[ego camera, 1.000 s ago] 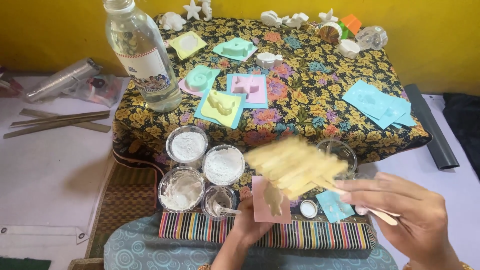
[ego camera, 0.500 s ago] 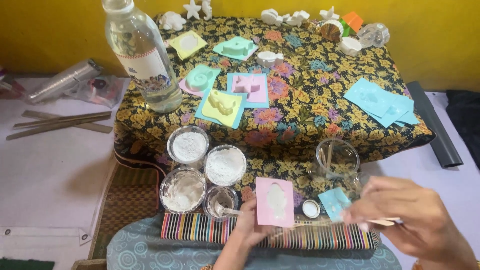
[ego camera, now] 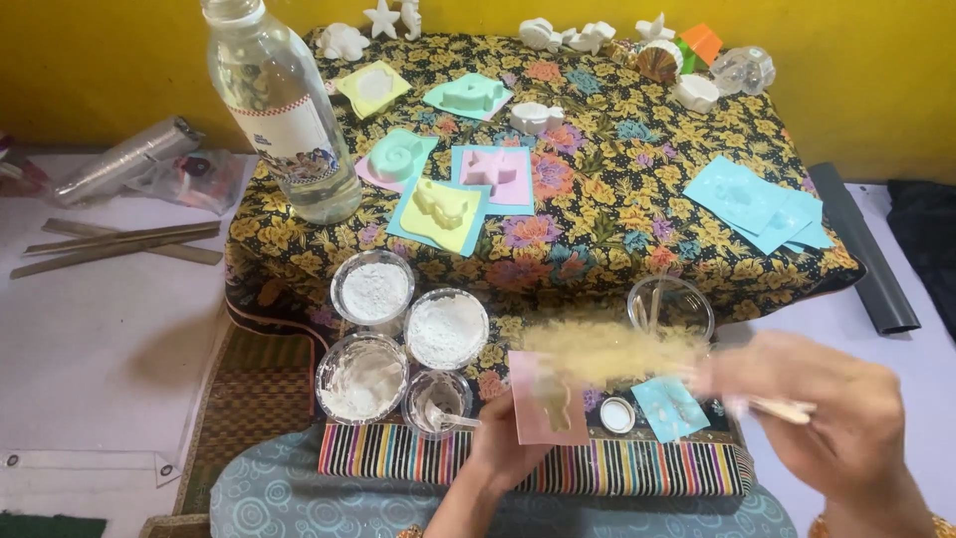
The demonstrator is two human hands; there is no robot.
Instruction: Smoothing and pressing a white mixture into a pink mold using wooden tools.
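Two hands at work over the patterned cloth [ego camera: 597, 229]. Left hand [ego camera: 503, 448] grips the pink mold [ego camera: 548, 399] from below, holding it tilted up near the front edge, just above the striped mat [ego camera: 558, 468]. Right hand [ego camera: 827, 418] is clenched around a thin wooden handle; the brush [ego camera: 607, 349] end is a yellowish motion blur sweeping across the top of the pink mold, so exact contact is unclear.

Progress, judged from layout: the pink mold's cavity looks tan and unfilled, so this reads as a prep or brushing pass, early stage for this mold. Three cups of white powder [ego camera: 372, 291] sit full just left of the left hand; a fourth small cup [ego camera: 438, 399] holds a spoon and little else. Water bottle [ego camera: 284, 110] stands upright at back left, partly full. An empty-looking clear cup with sticks [ego camera: 669, 304] sits behind the brush. Small white lid [ego camera: 617, 414] and a blue mold [ego camera: 669, 406] lie just right of the pink one.

Several other molds [ego camera: 443, 204] lie mid-cloth; white cast figures [ego camera: 538, 118] line the back edge, so some casts appear finished. Mixing and pouring for the pink mold look not yet done.
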